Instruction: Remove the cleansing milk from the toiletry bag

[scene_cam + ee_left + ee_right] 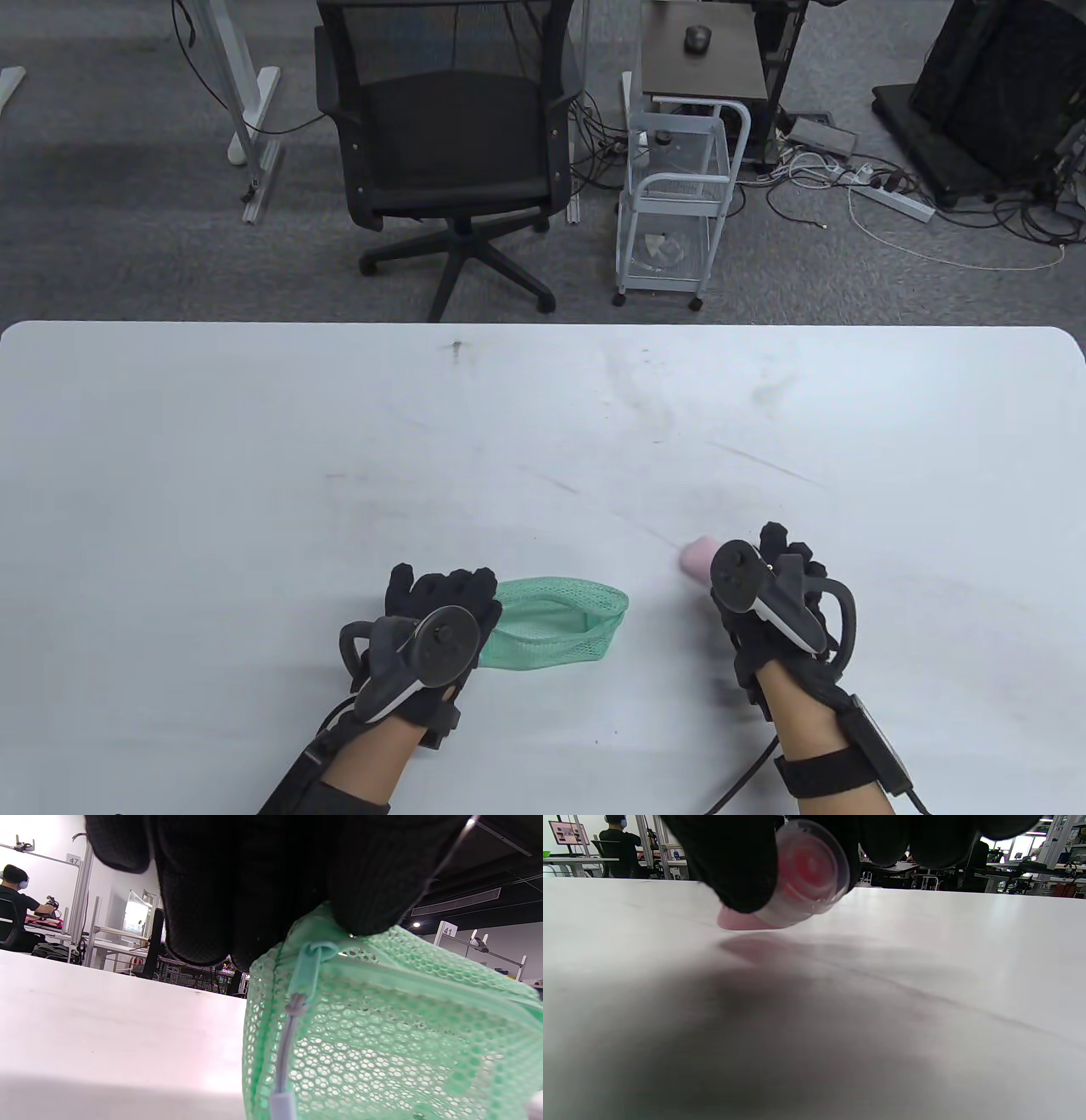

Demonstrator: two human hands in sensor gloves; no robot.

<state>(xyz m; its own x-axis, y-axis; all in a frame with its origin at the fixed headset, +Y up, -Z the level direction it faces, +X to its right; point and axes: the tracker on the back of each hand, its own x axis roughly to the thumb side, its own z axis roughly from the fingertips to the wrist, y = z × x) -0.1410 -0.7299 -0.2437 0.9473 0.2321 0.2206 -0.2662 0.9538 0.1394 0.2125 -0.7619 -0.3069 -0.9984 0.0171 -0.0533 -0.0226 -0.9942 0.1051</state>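
My right hand (768, 594) holds the cleansing milk bottle (697, 559) low over the white table (543, 407), well clear of the toiletry bag. In the right wrist view the bottle (793, 882) lies on its side under the gloved fingers (734, 870), which curl over the top of it; its clear cap faces the camera with pink showing through, and the pink body runs away beyond the fingers. I cannot tell whether its underside touches the table, though a pinkish shadow sits directly beneath it. From the table view, only the pink end pokes out past the fingertips, toward the bag.

My left hand (433, 632) grips the green mesh toiletry bag (556, 626) at its near end. In the left wrist view the fingers (203, 899) are pressed together and pinch the mesh rim (339, 938) right above the zipper pull (307, 963), which hangs down just below them. The bag's mouth gapes open beyond the fingertips.
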